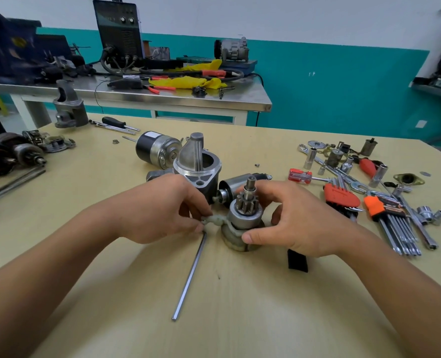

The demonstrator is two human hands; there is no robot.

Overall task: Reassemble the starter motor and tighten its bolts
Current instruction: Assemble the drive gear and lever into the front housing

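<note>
The starter drive assembly (244,214) stands upright on the wooden table (240,306), pinion gear on top. A pale shift fork lever (214,219) sticks out from its left side. My left hand (162,210) pinches the free end of that lever. My right hand (289,218) wraps around the assembly's right side, thumb pressed on its lower ring. The nose housing (198,164) stands just behind, with the solenoid (236,186) lying to its right and the motor body (157,149) lying farther back. A long through bolt (189,276) lies on the table in front.
Sockets, wrenches, a red screwdriver (301,176) and orange hex key sets (385,210) crowd the table's right side. Another armature (4,156) and long bolts (17,183) lie at far left. A black block (297,260) sits under my right wrist. A steel bench (162,96) stands behind.
</note>
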